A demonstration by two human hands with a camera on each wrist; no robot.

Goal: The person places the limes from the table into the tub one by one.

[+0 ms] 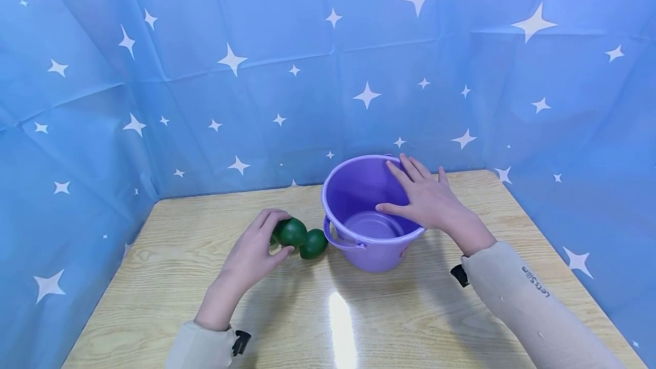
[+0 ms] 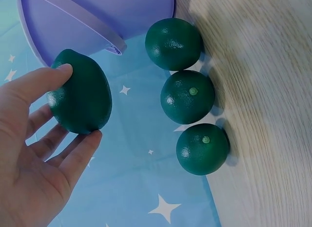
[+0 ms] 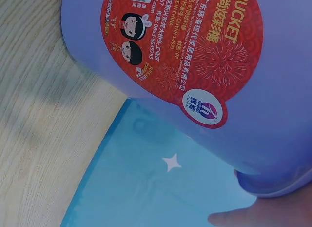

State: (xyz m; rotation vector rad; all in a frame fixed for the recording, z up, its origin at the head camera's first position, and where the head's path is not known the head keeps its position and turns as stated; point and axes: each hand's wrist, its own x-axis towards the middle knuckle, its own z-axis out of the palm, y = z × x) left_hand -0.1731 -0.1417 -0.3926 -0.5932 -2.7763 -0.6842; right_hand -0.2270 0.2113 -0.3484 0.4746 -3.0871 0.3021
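Observation:
My left hand (image 1: 256, 244) holds a dark green lime (image 2: 80, 95) between thumb and fingertips, raised off the table in the left wrist view. Three more dark green limes (image 2: 187, 96) lie in a row below it; in the head view one lime (image 1: 314, 244) shows beside the bucket while the others are mostly hidden. A purple bucket (image 1: 376, 258) stands upright with nothing visible inside. Over its right rim my right hand (image 1: 427, 195) has its fingers spread and fairly straight. In the right wrist view that hand (image 3: 273, 212) is at the rim, largely cut off.
The bucket's handle (image 1: 338, 241) hangs down on its left side. A red printed label (image 3: 195, 46) covers its outer wall. The light wooden table (image 1: 154, 300) is bordered by a blue cloth (image 1: 287, 90) with white stars behind and at both sides.

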